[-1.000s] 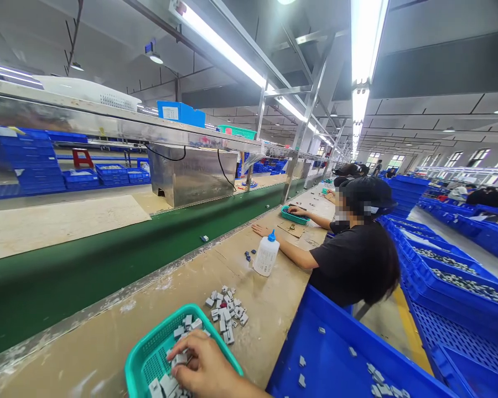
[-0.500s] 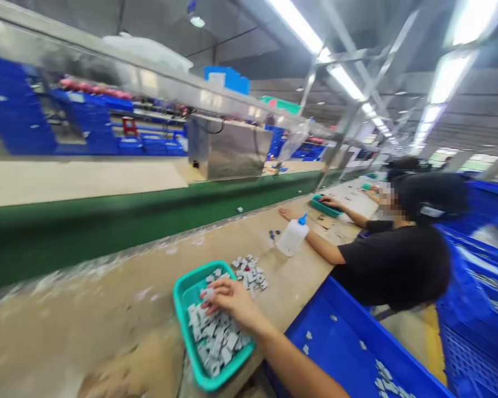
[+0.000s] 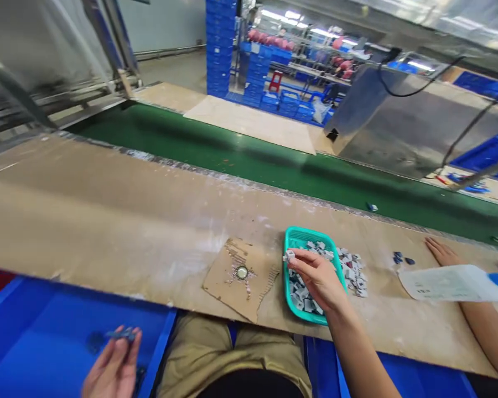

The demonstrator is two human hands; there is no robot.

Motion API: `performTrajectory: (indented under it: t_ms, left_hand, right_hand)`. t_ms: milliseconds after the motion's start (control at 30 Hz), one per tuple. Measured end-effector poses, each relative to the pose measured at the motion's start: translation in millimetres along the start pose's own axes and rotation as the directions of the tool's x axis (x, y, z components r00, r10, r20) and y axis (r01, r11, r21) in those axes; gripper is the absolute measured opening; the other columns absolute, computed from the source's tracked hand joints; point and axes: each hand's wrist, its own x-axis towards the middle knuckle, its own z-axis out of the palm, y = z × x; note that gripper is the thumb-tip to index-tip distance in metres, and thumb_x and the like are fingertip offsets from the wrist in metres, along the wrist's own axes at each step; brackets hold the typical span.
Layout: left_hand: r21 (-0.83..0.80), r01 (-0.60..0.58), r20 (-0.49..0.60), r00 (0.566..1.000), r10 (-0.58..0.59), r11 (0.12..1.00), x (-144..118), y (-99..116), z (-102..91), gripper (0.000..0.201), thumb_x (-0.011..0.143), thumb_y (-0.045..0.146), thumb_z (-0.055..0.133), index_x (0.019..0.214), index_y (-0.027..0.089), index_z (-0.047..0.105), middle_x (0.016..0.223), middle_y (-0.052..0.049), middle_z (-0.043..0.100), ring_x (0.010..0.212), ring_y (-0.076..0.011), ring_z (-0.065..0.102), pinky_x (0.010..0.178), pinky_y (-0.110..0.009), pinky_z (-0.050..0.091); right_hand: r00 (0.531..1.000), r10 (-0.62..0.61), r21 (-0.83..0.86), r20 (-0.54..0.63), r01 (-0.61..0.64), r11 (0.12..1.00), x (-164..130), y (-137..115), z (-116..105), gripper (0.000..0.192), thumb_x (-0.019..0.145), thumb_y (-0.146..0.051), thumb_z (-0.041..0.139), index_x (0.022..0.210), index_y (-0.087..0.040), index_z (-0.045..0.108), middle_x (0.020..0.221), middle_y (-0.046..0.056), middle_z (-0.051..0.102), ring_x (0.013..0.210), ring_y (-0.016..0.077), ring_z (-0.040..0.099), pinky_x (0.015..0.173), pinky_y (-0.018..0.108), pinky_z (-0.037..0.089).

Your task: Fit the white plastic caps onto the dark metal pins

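My right hand (image 3: 319, 279) pinches a small light-grey plastic piece (image 3: 289, 255) at the left rim of a teal basket (image 3: 288, 290). Many similar grey pieces (image 3: 305, 303) lie in that basket. My left hand (image 3: 112, 365) is low at the left, over a blue bin (image 3: 45, 326), its fingers closed on a small dark blue-grey plastic part (image 3: 125, 334). More dark parts (image 3: 140, 376) show beside it in the bin, partly hidden. Between the hands, a torn cardboard piece (image 3: 219, 284) lies on the bench with a small round whitish thing (image 3: 242, 272) on it.
Loose grey pieces (image 3: 357, 276) lie right of the basket. Farther right are several dark parts (image 3: 397, 257), a plastic bottle (image 3: 444, 282) with a blue cap, and another person's arm (image 3: 481, 331). A green conveyor belt (image 3: 232, 143) runs behind the bench (image 3: 108, 210).
The view has swung left and down. My right hand has come out of the basket's middle to its left rim, holding a grey piece. My left hand has come into view.
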Motion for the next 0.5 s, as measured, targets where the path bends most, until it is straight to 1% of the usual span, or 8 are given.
performTrajectory:
  t_ms: [33,67,100,167,233,300,400,500]
  left_hand:
    - [-0.079,0.077,-0.006,0.997,-0.078,0.994,-2.4,-0.4,9.8,0.047,0.03,0.052,0.088,0.062,0.023,0.068,0.071,0.002,0.069,0.074,-0.0183,0.065,0.068,-0.026,0.06]
    - [-0.179,0.189,0.019,0.982,-0.189,0.965,-6.5,-0.1,20.3,0.053,0.02,0.044,0.091,0.062,0.02,0.069,0.071,0.0,0.07,0.073,-0.0176,0.066,0.068,-0.022,0.059]
    - [-0.24,0.27,0.067,0.963,-0.262,0.932,-12.2,0.6,30.7,0.055,0.018,0.038,0.092,0.064,0.017,0.07,0.072,-0.002,0.07,0.072,-0.0171,0.066,0.068,-0.02,0.059]
    - [-0.295,0.391,0.2,0.918,-0.343,0.872,-26.5,2.0,49.4,0.054,0.022,0.029,0.093,0.068,0.012,0.071,0.076,-0.006,0.071,0.072,-0.0162,0.066,0.067,-0.017,0.058]
    - [-0.283,0.459,0.334,0.87,-0.362,0.842,-40.5,1.5,62.9,0.049,0.031,0.024,0.093,0.073,0.009,0.072,0.078,-0.008,0.071,0.071,-0.0156,0.066,0.067,-0.017,0.058]
    - [-0.263,0.507,0.438,0.821,-0.367,0.821,-50.2,-1.5,71.0,0.044,0.041,0.022,0.091,0.078,0.008,0.072,0.08,-0.008,0.071,0.071,-0.0155,0.066,0.068,-0.018,0.058]
    - [-0.257,0.535,0.517,0.78,-0.353,0.805,-54.8,-6.9,76.5,0.037,0.051,0.022,0.088,0.081,0.01,0.072,0.079,-0.007,0.07,0.073,-0.0152,0.066,0.07,-0.02,0.058]
    - [-0.275,0.516,0.527,0.786,-0.321,0.811,-52.8,-8.0,78.7,0.034,0.054,0.023,0.087,0.081,0.01,0.071,0.077,-0.006,0.07,0.072,-0.014,0.066,0.07,-0.018,0.057]
  right_hand:
    - [0.999,-0.032,-0.105,0.039,0.036,0.994,-0.8,2.1,6.2,0.03,0.059,-0.033,0.083,0.085,-0.021,0.074,0.086,0.003,0.071,0.076,0.015,0.065,0.073,0.024,0.052]
    - [0.993,-0.078,-0.223,0.093,0.097,0.97,-1.7,4.0,12.8,0.028,0.063,-0.033,0.08,0.087,-0.021,0.074,0.089,0.004,0.071,0.08,0.0172,0.065,0.075,0.027,0.052]
    - [0.978,-0.138,-0.343,0.159,0.185,0.921,-2.7,5.8,19.5,0.024,0.067,-0.033,0.076,0.089,-0.021,0.074,0.092,0.006,0.071,0.083,0.0192,0.066,0.077,0.03,0.052]
    - [0.915,-0.263,-0.527,0.305,0.392,0.754,-4.2,8.9,31.9,0.018,0.076,-0.03,0.068,0.091,-0.021,0.073,0.094,0.007,0.07,0.085,0.0218,0.065,0.08,0.035,0.052]
    - [0.836,-0.337,-0.614,0.434,0.548,0.568,-4.1,12.2,41.7,0.017,0.08,-0.025,0.062,0.092,-0.02,0.072,0.093,0.008,0.07,0.085,0.0224,0.066,0.079,0.036,0.052]
    - [0.774,-0.335,-0.635,0.538,0.633,0.443,-1.7,16.5,48.3,0.018,0.083,-0.022,0.057,0.094,-0.019,0.071,0.092,0.008,0.07,0.084,0.0224,0.066,0.077,0.035,0.053]
    - [0.711,-0.279,-0.635,0.646,0.703,0.321,4.9,24.8,53.9,0.02,0.085,-0.016,0.053,0.095,-0.017,0.07,0.09,0.009,0.069,0.083,0.0223,0.066,0.076,0.034,0.054]
    - [0.682,-0.238,-0.636,0.691,0.731,0.247,11.1,32.9,56.6,0.021,0.083,-0.012,0.052,0.094,-0.016,0.07,0.089,0.01,0.068,0.082,0.0224,0.065,0.076,0.034,0.054]
